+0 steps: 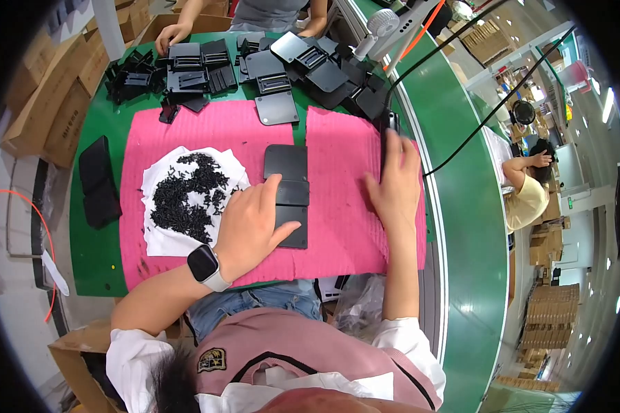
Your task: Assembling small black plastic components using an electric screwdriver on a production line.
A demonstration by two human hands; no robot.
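Left hand (251, 224), a smartwatch (205, 266) on its wrist, lies flat at the centre of the frame, fingers spread and resting on a hinged black plastic panel (287, 184) — apparently pinning it against the pink mat (337, 206) so it cannot slide. Nothing is gripped; the palm and fingers simply press down on the panel's lower sections while its upper section shows bare above them.

Right hand (395, 186) reaches up and to the right, fingers extended toward a black corded tool (388, 124) at the mat's upper right edge; whether the fingers have closed on it cannot be told from this angle.

Just left of the panel, a heap of small black screws (186, 196) sits on a white cloth (160, 237), near the left hand. Across the top of the frame, more black panels (275, 82) lie piled on the green table (468, 227), where another person's hand (170, 34) rests among them. Cardboard boxes (55, 103) stand at the upper left, and a small white fan (379, 27) at the top — beside the cables.
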